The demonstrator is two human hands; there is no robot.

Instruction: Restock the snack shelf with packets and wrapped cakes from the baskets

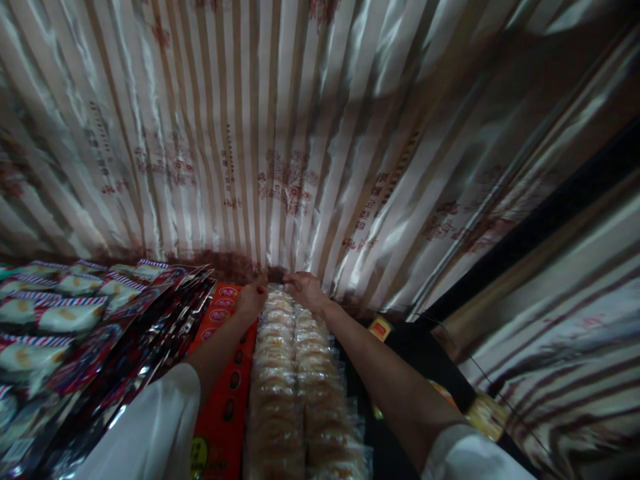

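Note:
Two long rows of clear-wrapped round pastries (275,393) run away from me, standing on edge and packed close together. At the far end of these rows, my left hand (253,298) is closed with its fingers curled in by the left corner. Across a small gap, my right hand (306,291) reaches over the far right corner, with its thumb and fingers pinched together. Whatever is between the fingers of either hand is too dim and blurred to make out. Under my left forearm lies a red-orange box (220,400) with oval prints.
Shiny dark red packets (165,340) and white pouches with striped tops (73,313) fill the left side. Right of the pastries, yellow packets (487,415) lie on a black surface (415,353). A pleated printed curtain (290,133) hangs close behind, beside a dark slanted bar (530,233).

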